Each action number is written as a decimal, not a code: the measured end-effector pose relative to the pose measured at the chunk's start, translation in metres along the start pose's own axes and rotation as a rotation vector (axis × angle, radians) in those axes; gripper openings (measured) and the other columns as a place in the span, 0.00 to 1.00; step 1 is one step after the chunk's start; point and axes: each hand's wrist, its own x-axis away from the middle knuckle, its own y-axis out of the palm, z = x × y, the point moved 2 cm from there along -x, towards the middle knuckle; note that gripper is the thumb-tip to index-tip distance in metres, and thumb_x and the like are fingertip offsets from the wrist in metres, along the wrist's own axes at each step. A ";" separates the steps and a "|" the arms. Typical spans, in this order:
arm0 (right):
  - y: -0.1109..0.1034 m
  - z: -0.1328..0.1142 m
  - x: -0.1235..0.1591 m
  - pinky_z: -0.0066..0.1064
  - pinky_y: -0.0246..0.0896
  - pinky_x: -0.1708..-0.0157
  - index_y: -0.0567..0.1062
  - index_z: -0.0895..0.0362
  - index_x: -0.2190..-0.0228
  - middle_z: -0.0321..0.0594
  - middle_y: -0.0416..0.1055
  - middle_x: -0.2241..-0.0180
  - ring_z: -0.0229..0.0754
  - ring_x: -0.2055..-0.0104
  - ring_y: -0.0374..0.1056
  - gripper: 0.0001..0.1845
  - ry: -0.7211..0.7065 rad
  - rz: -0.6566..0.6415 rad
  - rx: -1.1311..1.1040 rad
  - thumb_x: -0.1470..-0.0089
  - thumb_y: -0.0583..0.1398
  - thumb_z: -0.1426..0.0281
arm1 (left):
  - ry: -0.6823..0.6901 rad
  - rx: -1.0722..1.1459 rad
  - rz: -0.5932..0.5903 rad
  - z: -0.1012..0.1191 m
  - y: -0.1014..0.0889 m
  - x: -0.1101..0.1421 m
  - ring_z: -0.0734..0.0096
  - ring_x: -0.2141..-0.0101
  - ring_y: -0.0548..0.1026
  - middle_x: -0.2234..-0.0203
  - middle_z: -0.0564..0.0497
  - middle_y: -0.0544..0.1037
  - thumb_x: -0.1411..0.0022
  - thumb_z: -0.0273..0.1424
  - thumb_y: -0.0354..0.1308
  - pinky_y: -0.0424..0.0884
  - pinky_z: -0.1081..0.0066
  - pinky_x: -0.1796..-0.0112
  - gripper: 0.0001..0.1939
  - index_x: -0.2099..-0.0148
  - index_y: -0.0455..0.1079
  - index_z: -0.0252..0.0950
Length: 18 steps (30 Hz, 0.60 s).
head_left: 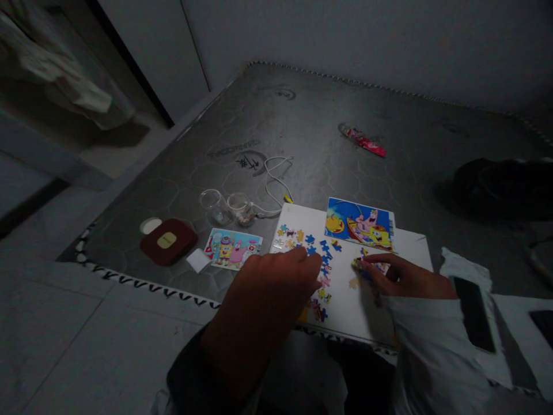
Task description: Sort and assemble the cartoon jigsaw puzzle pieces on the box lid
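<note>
A white board (410, 253) lies on a grey mat, strewn with several loose jigsaw pieces (322, 249), mostly blue and yellow. My left hand (276, 282) hovers palm down over the pieces at the board's near left, fingers curled together toward them; what the fingertips hold is hidden. My right hand (401, 276) rests on the board's middle, its fingers pinched on a small clump of joined pieces (362, 266). A cartoon reference picture (360, 222) lies at the board's far edge.
A second cartoon card (233, 248) lies left of the board, beside a brown case (168, 241). Two clear jars (227, 207) and a white cable (274, 181) sit behind. A red wrapper (363, 141) lies farther back. A dark phone (473, 314) rests on white cloth at right.
</note>
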 end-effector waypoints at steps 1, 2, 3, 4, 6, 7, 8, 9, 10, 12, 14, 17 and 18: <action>-0.001 0.003 0.002 0.28 0.51 0.78 0.83 0.46 0.56 0.32 0.73 0.78 0.36 0.80 0.65 0.24 -0.005 -0.022 0.016 0.40 0.56 0.46 | -0.001 0.002 -0.015 0.001 0.000 -0.001 0.64 0.68 0.80 0.64 0.52 0.81 0.28 0.35 0.57 0.61 0.69 0.72 0.04 0.56 0.72 0.42; -0.002 0.005 0.005 0.27 0.51 0.78 0.83 0.44 0.57 0.32 0.73 0.78 0.37 0.79 0.66 0.22 -0.012 -0.047 0.039 0.41 0.59 0.46 | -0.003 0.001 -0.028 0.003 0.000 -0.003 0.64 0.67 0.80 0.63 0.52 0.81 0.28 0.35 0.57 0.61 0.68 0.72 0.05 0.56 0.72 0.42; -0.002 0.006 0.007 0.27 0.52 0.77 0.83 0.43 0.57 0.32 0.74 0.77 0.37 0.78 0.67 0.20 -0.035 -0.075 0.070 0.43 0.61 0.47 | -0.005 -0.002 -0.039 0.005 0.000 -0.004 0.63 0.67 0.80 0.63 0.52 0.81 0.28 0.35 0.56 0.62 0.68 0.72 0.05 0.56 0.72 0.42; -0.001 0.006 0.009 0.28 0.53 0.77 0.83 0.42 0.57 0.31 0.75 0.76 0.38 0.77 0.68 0.18 -0.068 -0.102 0.105 0.44 0.62 0.49 | -0.005 -0.007 -0.048 0.006 0.001 -0.006 0.63 0.67 0.80 0.62 0.52 0.81 0.27 0.35 0.56 0.62 0.68 0.72 0.05 0.56 0.72 0.42; 0.003 0.005 0.011 0.29 0.54 0.75 0.82 0.40 0.55 0.30 0.77 0.74 0.40 0.75 0.71 0.17 -0.121 -0.147 0.152 0.45 0.64 0.51 | 0.002 -0.018 -0.047 0.010 0.003 -0.008 0.62 0.67 0.80 0.63 0.51 0.81 0.27 0.36 0.56 0.62 0.68 0.72 0.06 0.56 0.73 0.42; 0.006 0.005 0.011 0.29 0.54 0.74 0.82 0.39 0.55 0.29 0.78 0.73 0.40 0.74 0.72 0.17 -0.137 -0.165 0.160 0.45 0.64 0.52 | 0.011 -0.021 -0.041 0.012 0.004 -0.009 0.63 0.67 0.80 0.63 0.51 0.81 0.28 0.36 0.56 0.61 0.68 0.72 0.06 0.56 0.73 0.42; 0.008 0.006 0.012 0.30 0.53 0.74 0.82 0.39 0.55 0.29 0.79 0.72 0.41 0.73 0.72 0.16 -0.148 -0.181 0.158 0.44 0.63 0.52 | 0.019 -0.023 -0.032 0.014 0.005 -0.010 0.63 0.67 0.80 0.63 0.51 0.81 0.28 0.36 0.57 0.61 0.68 0.72 0.05 0.56 0.73 0.42; 0.010 0.007 0.011 0.30 0.53 0.73 0.82 0.39 0.56 0.29 0.79 0.71 0.41 0.73 0.73 0.15 -0.151 -0.192 0.150 0.44 0.63 0.52 | 0.024 -0.027 -0.022 0.015 0.006 -0.012 0.63 0.67 0.80 0.63 0.51 0.81 0.28 0.36 0.57 0.60 0.69 0.73 0.05 0.56 0.73 0.42; 0.011 0.008 0.011 0.29 0.53 0.73 0.82 0.39 0.57 0.29 0.80 0.71 0.41 0.72 0.73 0.14 -0.146 -0.201 0.139 0.43 0.63 0.52 | 0.029 -0.031 -0.017 0.017 0.007 -0.013 0.63 0.68 0.80 0.62 0.51 0.81 0.28 0.36 0.57 0.59 0.69 0.74 0.05 0.56 0.72 0.42; 0.012 0.009 0.011 0.29 0.51 0.73 0.82 0.42 0.62 0.29 0.79 0.72 0.40 0.73 0.72 0.12 -0.135 -0.221 0.115 0.43 0.63 0.52 | 0.035 -0.041 -0.021 0.019 0.009 -0.015 0.63 0.68 0.80 0.62 0.51 0.81 0.29 0.36 0.58 0.58 0.70 0.74 0.05 0.56 0.72 0.42; 0.010 0.008 0.010 0.28 0.49 0.74 0.81 0.44 0.65 0.29 0.77 0.74 0.39 0.75 0.70 0.12 -0.128 -0.233 0.103 0.43 0.64 0.52 | 0.039 -0.054 -0.024 0.020 0.010 -0.018 0.63 0.68 0.80 0.61 0.51 0.82 0.28 0.36 0.57 0.57 0.70 0.74 0.05 0.56 0.72 0.42; 0.006 0.003 0.010 0.28 0.43 0.75 0.80 0.45 0.65 0.30 0.77 0.76 0.39 0.75 0.69 0.13 -0.129 -0.186 0.129 0.42 0.62 0.51 | 0.038 -0.056 -0.045 0.021 0.011 -0.021 0.62 0.67 0.81 0.61 0.51 0.82 0.28 0.36 0.56 0.59 0.70 0.73 0.06 0.56 0.72 0.42; 0.005 0.001 0.010 0.28 0.41 0.75 0.80 0.45 0.64 0.31 0.77 0.75 0.40 0.75 0.69 0.15 -0.130 -0.152 0.140 0.41 0.61 0.50 | 0.035 -0.052 -0.059 0.020 0.011 -0.022 0.62 0.66 0.81 0.61 0.51 0.82 0.28 0.36 0.56 0.61 0.69 0.72 0.06 0.56 0.72 0.42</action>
